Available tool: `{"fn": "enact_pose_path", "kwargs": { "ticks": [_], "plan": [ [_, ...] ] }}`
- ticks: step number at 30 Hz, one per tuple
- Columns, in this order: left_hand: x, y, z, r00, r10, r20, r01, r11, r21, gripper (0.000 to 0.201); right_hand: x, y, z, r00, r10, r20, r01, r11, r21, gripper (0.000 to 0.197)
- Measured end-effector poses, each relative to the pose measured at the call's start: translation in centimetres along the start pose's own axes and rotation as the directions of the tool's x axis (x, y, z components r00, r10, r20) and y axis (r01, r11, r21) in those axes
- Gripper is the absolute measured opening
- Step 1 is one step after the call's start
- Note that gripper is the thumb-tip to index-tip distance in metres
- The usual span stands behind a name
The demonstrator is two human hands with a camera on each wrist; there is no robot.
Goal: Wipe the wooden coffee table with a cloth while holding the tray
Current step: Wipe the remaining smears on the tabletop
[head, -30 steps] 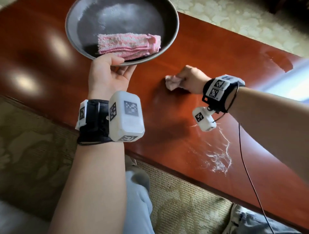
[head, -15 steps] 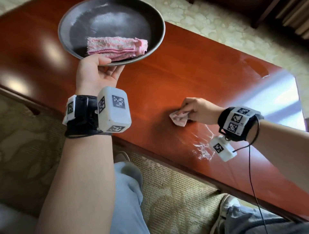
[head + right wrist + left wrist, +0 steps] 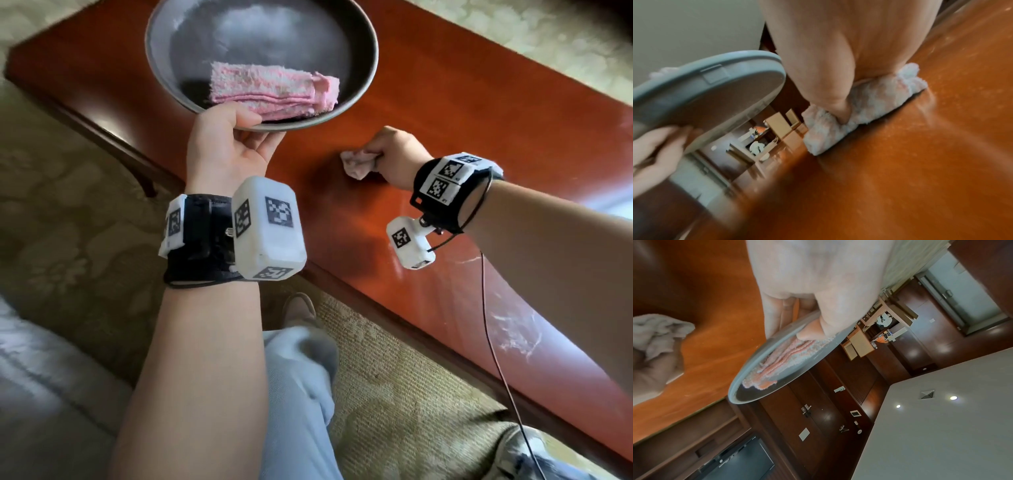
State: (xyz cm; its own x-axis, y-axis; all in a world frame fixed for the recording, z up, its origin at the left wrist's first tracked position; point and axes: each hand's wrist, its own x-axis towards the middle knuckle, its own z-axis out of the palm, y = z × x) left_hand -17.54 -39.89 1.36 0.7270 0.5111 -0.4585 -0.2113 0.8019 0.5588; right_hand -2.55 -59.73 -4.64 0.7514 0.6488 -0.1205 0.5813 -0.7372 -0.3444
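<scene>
A round grey tray (image 3: 161,61) hangs above the red-brown wooden coffee table (image 3: 479,130), with a folded pink towel (image 3: 270,90) lying in it. My left hand (image 3: 229,144) grips the tray's near rim, thumb on top and fingers underneath; the left wrist view shows the tray (image 3: 748,379) and the towel (image 3: 781,360). To the right, my right hand (image 3: 394,154) clutches a crumpled pale cloth (image 3: 356,164) and presses it onto the table top. In the right wrist view the cloth (image 3: 869,104) lies flat on the wood under my fingers, beside the tray's underside (image 3: 715,91).
White dusty streaks (image 3: 517,335) mark the table at the lower right, near its front edge. A patterned carpet (image 3: 394,394) and my knees lie below the table edge. A black cable (image 3: 493,342) hangs from my right wrist across the table.
My right hand has slid the cloth away from the white streaks, leftward across the table toward the tray. The left hand still holds the tray up.
</scene>
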Motion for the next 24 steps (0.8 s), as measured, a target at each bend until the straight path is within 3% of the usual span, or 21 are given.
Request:
{"fn": "enact_pose_path", "kwargs": {
  "ticks": [2,6,8,14,19,24],
  "plan": [
    [-0.1,0.1,-0.3,1.000,-0.007,0.005,0.007,1.000,0.006,0.032,-1.0,-0.5,0.1,0.998,-0.066,0.006,0.066,0.998,0.012,0.017],
    [-0.9,-0.5,0.4,0.999,-0.035,0.012,0.035,0.999,0.020,0.031,-4.6,-1.4,1.0,0.958,-0.282,0.055,0.282,0.959,0.014,0.035],
    [-1.6,-1.1,1.0,0.999,-0.044,0.027,0.043,0.999,0.027,0.031,-6.8,-1.2,1.5,0.940,-0.332,0.076,0.331,0.943,0.025,0.037],
    [-4.1,-3.2,2.7,0.992,-0.094,0.086,0.089,0.994,0.057,0.029,-13.4,1.3,1.3,0.914,-0.383,0.135,0.370,0.923,0.108,0.043],
    [-4.8,-4.5,3.3,0.987,-0.127,0.101,0.122,0.991,0.055,0.030,-18.9,4.4,0.3,0.940,-0.303,0.158,0.292,0.952,0.092,0.045],
    [-4.8,-5.3,3.9,0.988,-0.114,0.106,0.107,0.992,0.073,0.031,-17.3,3.7,-1.1,0.950,-0.287,0.124,0.283,0.958,0.050,0.048]
  ]
}}
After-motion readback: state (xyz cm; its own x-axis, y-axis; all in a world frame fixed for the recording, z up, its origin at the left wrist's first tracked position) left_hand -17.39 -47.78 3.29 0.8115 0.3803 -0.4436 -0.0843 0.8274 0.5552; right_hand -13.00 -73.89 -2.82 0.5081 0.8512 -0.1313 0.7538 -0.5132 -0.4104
